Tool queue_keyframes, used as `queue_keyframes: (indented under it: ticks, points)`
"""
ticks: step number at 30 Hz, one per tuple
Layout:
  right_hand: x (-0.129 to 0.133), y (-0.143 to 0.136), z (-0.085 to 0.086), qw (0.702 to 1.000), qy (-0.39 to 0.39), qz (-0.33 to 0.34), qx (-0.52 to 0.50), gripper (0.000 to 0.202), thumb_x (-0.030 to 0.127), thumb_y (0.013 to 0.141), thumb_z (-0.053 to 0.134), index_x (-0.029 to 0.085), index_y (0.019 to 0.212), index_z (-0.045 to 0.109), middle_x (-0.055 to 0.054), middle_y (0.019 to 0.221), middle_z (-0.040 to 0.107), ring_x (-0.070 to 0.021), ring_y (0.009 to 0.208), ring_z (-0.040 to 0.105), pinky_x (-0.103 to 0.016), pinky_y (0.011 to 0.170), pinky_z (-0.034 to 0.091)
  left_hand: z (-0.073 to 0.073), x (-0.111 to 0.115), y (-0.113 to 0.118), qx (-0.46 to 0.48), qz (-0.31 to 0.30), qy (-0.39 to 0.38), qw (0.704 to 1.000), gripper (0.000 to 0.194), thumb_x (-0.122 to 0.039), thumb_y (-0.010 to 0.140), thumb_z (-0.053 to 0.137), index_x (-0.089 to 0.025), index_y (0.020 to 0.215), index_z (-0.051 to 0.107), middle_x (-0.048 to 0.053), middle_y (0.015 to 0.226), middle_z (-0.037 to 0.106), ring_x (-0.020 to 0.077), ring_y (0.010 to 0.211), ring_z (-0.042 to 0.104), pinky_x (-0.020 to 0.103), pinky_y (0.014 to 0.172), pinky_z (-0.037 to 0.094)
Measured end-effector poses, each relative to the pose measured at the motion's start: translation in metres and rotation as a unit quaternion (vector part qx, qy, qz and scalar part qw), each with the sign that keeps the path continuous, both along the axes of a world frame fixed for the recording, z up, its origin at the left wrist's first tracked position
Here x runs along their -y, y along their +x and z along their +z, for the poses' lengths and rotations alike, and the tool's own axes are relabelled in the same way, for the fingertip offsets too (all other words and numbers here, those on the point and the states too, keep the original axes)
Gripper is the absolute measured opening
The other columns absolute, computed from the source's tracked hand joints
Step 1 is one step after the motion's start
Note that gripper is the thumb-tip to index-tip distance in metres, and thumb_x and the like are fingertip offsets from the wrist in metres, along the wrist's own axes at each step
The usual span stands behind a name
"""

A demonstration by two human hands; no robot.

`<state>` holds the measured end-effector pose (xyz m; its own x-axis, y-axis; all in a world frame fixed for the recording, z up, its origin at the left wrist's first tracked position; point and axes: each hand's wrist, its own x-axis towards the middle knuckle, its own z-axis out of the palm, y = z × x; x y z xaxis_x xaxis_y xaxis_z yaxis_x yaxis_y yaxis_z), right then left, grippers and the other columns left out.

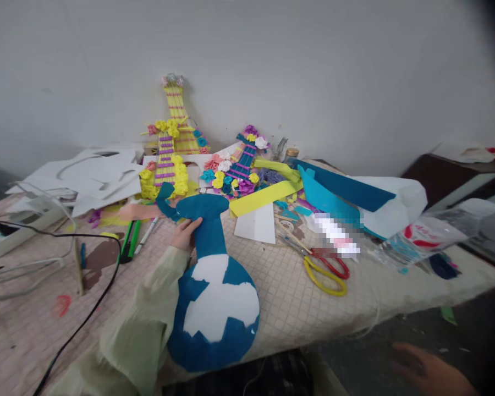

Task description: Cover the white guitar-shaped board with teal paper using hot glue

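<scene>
My left hand (184, 233) is closed on the edge of the neck of a vase-shaped paper cutout (241, 275). Dark blue paper covers the cutout's flared top, neck and parts of its round body, while irregular white patches show in the middle. A curled strip of dark blue paper (165, 201) sticks out just beyond my fingers; whether they pinch it too I cannot tell. Low at the right, past the table's edge, my right hand (435, 369) is blurred and its fingers are unclear. Scissors (325, 278) with red and yellow handles lie right of the cutout.
Decorated yellow crafts (175, 104) lean against the wall. Blue paper (346, 184), yellow paper strips (268, 198) and a plastic bottle (424, 236) lie at the right. White paper scraps (103, 173), a green cutter (131, 242) and a black cable (103, 308) are at the left.
</scene>
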<state>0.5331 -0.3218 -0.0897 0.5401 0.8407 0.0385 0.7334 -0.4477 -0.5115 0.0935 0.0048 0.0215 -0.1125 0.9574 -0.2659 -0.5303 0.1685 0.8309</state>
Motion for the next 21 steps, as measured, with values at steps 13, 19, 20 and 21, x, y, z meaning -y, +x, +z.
queue_keyframes:
  ticks: [13,19,20,21]
  points:
    - [-0.209,-0.104,0.097,0.972,0.092,0.198,0.091,0.026,0.037,0.078,0.050,0.019,0.081,0.069,-0.010,0.090,0.069,-0.0236,0.085,0.061,-0.033,0.072,0.047,-0.017,-0.033,0.021,-0.060,-0.084,-0.025,0.994,0.027,-0.028,0.085,0.051,-0.014,0.108,0.053,0.008,0.107,0.057,0.0171,0.090,0.058,0.037,0.076,0.050]
    - [-0.234,-0.101,0.085,0.973,0.058,0.199,0.104,0.021,0.029,0.077,0.051,0.020,0.071,0.069,-0.006,0.071,0.069,-0.0192,0.067,0.061,-0.029,0.061,0.044,-0.035,-0.030,0.013,-0.138,-0.101,-0.028,0.985,0.029,-0.029,0.086,0.049,-0.014,0.110,0.052,0.008,0.110,0.055,0.0178,0.092,0.057,0.038,0.078,0.050]
    - [-0.234,-0.101,0.086,0.972,0.056,0.203,0.103,0.021,0.029,0.077,0.052,0.020,0.071,0.069,-0.005,0.071,0.069,-0.0189,0.067,0.061,-0.029,0.061,0.044,-0.038,-0.030,0.011,-0.149,-0.091,-0.022,0.984,0.026,-0.028,0.084,0.052,-0.013,0.106,0.054,0.008,0.105,0.057,0.0173,0.089,0.058,0.036,0.075,0.050]
    - [-0.235,-0.102,0.088,0.971,0.056,0.208,0.101,0.020,0.029,0.077,0.052,0.020,0.071,0.070,-0.005,0.071,0.069,-0.0190,0.067,0.061,-0.029,0.061,0.043,-0.040,-0.030,0.009,-0.159,-0.080,-0.012,0.984,0.022,-0.026,0.082,0.055,-0.013,0.099,0.057,0.006,0.098,0.059,0.0169,0.087,0.058,0.034,0.073,0.050]
